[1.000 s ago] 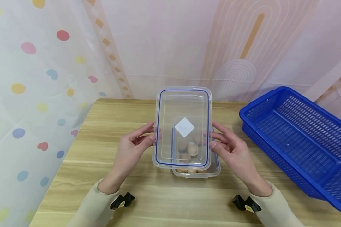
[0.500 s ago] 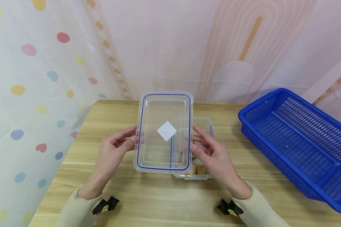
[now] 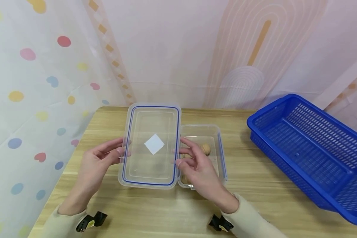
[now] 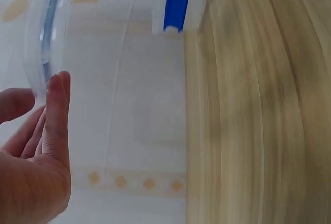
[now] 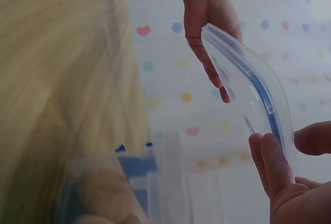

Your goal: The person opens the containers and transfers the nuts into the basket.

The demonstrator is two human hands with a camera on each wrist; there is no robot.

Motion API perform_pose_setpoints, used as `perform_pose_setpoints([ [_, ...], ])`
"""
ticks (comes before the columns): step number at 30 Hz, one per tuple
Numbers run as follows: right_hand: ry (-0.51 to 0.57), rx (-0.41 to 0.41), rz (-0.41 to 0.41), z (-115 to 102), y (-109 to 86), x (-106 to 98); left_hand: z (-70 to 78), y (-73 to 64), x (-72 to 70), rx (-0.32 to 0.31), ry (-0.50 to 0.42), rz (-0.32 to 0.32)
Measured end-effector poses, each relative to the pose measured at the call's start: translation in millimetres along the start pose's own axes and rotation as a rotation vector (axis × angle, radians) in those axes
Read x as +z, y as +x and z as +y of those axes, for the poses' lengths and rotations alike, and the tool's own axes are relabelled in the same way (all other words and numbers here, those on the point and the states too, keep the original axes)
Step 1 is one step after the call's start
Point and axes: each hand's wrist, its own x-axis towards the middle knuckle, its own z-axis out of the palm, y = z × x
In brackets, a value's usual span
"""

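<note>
Left hand (image 3: pixel 92 163): my thumb and fingers pinch the clear lid (image 3: pixel 150 167) at its nine o'clock edge. Right hand (image 3: pixel 200 168): my thumb and fingers pinch the same lid just past three o'clock, thumb on the near face, fingers behind. The lid is tilted towards me, clear of the table (image 3: pixel 142 215); it bears a blue seal line and a white diamond-shaped label (image 3: pixel 154 144). The lidless clear box (image 3: pixel 222 155) stands on the table at three o'clock from the lid, partly behind my right hand. Brown, walnut-like pieces (image 3: pixel 206 149) lie inside; their count cannot be determined. A blue basket (image 3: pixel 309 153) sits at three o'clock from the box, well apart.
</note>
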Motion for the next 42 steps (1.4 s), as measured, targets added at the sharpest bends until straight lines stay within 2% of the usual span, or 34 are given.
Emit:
perform_pose_setpoints([
  [6,0.001,0.048,-0.040,3.2,4.3,24.9,-2.5,-2.9,-26.3,-0.024,-0.013,-0.019],
  [10,0.008,0.077,-0.056,4.0,8.0,38.6,-5.1,-5.3,-41.3,-0.049,0.016,-0.036],
  [14,-0.008,0.108,-0.075,5.0,11.2,49.4,-7.8,-6.6,-53.4,-0.076,0.051,-0.046],
  [21,-0.017,0.129,-0.118,13.1,16.1,65.6,-15.6,-6.3,-71.4,-0.091,0.048,-0.075],
  [26,-0.008,0.158,-0.133,20.4,18.6,75.4,-24.1,-5.8,-82.0,-0.110,0.065,-0.095],
  [33,-0.080,0.204,-0.165,29.8,21.1,80.8,-36.8,-3.8,-94.0,-0.193,0.183,-0.134],
  [42,-0.149,0.226,-0.223,39.7,25.5,80.5,-48.7,1.4,-94.6,-0.286,0.324,-0.190],
])
